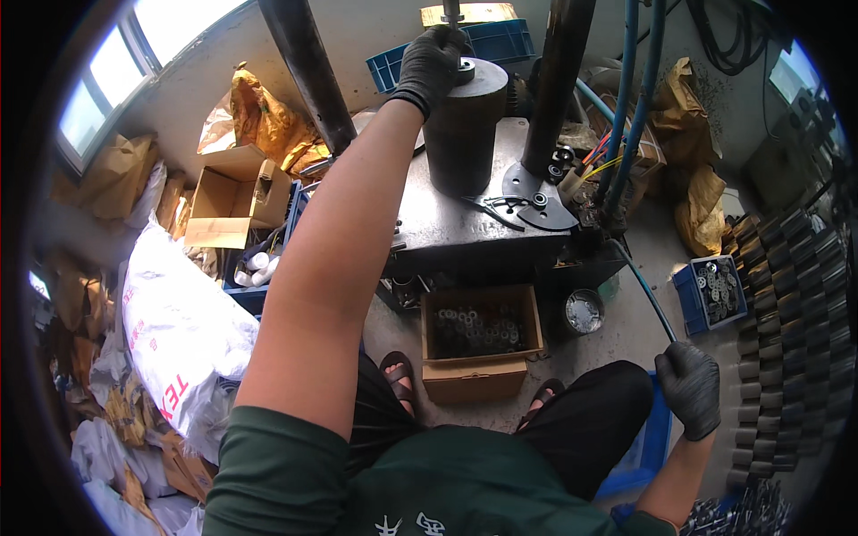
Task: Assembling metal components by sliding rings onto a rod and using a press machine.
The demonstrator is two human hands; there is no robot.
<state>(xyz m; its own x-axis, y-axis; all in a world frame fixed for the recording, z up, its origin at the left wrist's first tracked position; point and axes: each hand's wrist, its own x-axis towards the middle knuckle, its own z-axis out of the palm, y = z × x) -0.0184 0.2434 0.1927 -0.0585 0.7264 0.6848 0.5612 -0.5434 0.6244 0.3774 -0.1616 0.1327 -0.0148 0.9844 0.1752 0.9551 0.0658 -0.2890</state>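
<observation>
- Grey-black gloves [695, 406] cover both hands. The left hand [433, 62] is up at the head of a thick metal cylinder [463, 134], fingers bent beside the upright rod [451, 12]; from where I stand I cannot tell how far they close or whether they have hold of anything.
- Just by those fingers a small dark ring [466, 71] sits on top of the cylinder, which stands upright on the metal table [429, 210].
- Down at the person's side, the right hand [688, 384] is wrapped firmly round the end of a long thin lever [645, 290].
- I'd judge the step in hand to be setting or steadying the ring beneath the rod.
- To my eye, the next move calls for ring and rod well lined up, and the left fingers clear before the lever is worked.
- In front of the table, an open cardboard box [536, 326] holds many metal rings [460, 316].
</observation>
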